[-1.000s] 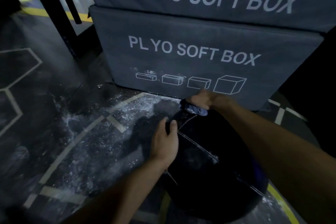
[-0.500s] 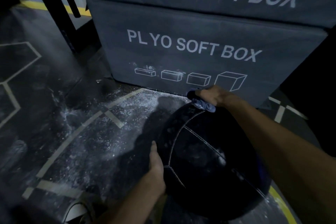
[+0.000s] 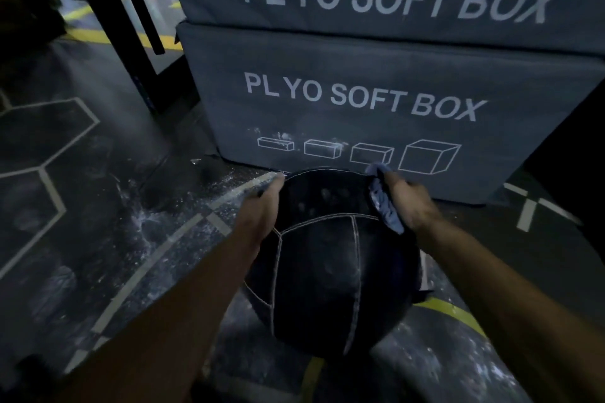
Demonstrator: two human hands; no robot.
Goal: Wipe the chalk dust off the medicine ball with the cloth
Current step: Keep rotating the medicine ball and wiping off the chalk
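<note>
On the chalk-dusted gym floor (image 3: 183,239), the left hand (image 3: 258,216), fingers flat, is bracing the round black stitched medicine ball (image 3: 330,265) while the right hand (image 3: 409,203) is clamping the crumpled blue cloth (image 3: 384,203) against its upper side, seemingly mid-wipe, with the smudged top panel likely needing the next pass.

Medicine ball (image 3: 327,271) before 2 stacked plyo boxes (image 3: 376,114), between hands.

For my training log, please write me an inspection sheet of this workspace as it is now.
Surface: dark gym floor with pale lines, chalk dust scattered.
Job's things: black medicine ball, faint chalk smudges near its top; blue cloth against its upper right side.
Clutter: nothing seen.
Hands: left hand flat on the ball's left side; right hand presses the cloth to the ball.
Cables: nothing seen.
Surroundings: two stacked plyo soft boxes behind; black rack legs at upper left.
</note>
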